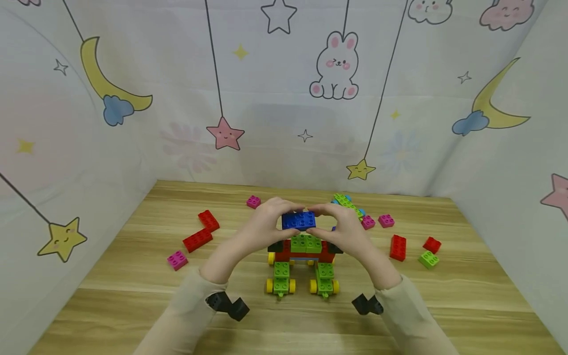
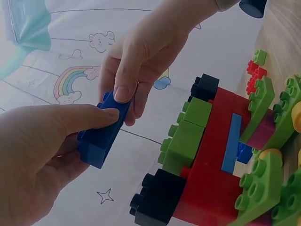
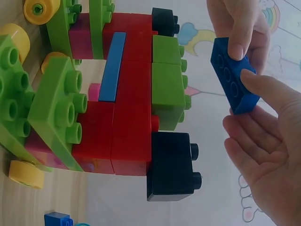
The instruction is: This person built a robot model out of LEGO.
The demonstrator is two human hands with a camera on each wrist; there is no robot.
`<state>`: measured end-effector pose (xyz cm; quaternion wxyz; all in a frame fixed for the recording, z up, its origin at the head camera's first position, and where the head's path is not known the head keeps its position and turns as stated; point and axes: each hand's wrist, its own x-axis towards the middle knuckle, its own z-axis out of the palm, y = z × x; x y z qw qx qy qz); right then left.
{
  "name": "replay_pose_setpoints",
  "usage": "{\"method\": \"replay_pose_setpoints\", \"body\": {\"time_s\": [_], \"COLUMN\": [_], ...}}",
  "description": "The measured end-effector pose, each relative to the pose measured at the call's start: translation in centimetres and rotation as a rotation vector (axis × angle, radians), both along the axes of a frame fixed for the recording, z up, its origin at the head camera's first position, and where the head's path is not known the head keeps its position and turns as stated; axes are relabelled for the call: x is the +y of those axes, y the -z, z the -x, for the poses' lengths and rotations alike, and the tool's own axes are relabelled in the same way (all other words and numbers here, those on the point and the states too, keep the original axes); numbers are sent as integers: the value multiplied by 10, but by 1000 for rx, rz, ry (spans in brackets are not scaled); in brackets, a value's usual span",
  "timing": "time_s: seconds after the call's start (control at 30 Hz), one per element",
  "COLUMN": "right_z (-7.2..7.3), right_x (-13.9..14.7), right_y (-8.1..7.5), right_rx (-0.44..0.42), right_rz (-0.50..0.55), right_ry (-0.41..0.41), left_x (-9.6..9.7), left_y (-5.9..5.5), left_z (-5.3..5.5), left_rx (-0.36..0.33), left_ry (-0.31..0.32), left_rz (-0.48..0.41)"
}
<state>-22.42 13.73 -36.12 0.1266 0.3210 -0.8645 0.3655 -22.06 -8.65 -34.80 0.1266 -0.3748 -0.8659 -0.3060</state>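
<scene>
A blue brick point(image 1: 299, 221) is held up in front of the chest-high view, above a built wheeled block model. My left hand point(image 1: 269, 223) pinches one end of it, thumb point(image 2: 101, 117) on the near side. At the other end my right hand point(image 1: 345, 228) grips it between thumb and fingers. Under the hands stands the model, with black bricks point(image 2: 160, 197) at both ends of its top, green bricks point(image 3: 168, 80) between them, and red bricks point(image 3: 133, 94) below. Green wheeled bases point(image 1: 281, 278) with yellow wheels point(image 1: 336, 286) carry it.
Red bricks point(image 1: 197, 240) and a pink brick point(image 1: 177, 260) lie to the left. On the right are a red brick point(image 1: 398, 247), a green brick point(image 1: 429, 259) and pink bricks point(image 1: 386, 220). Behind the right hand lies a green piece with blue wheels point(image 1: 348, 204). A printed cloth point(image 1: 284, 162) hangs behind the table.
</scene>
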Motion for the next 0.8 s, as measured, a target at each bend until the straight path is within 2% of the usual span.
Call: {"method": "replay_pose_setpoints", "body": {"time_s": [0.17, 0.37, 0.57, 0.8], "right_z": [-2, -3, -3, -5], "right_x": [2, 7, 12, 15], "right_y": [3, 9, 16, 25], "right_rx": [-35, -41, -62, -93], "right_rz": [44, 65, 73, 75], "right_ry": [16, 28, 44, 72], "left_x": [1, -1, -3, -5], "left_y": [5, 13, 24, 34], "left_z": [1, 2, 3, 4], "left_rx": [19, -10, -63, -77], "left_ry": [18, 17, -19, -20], "left_rz": [-54, -128, -118, -106]}}
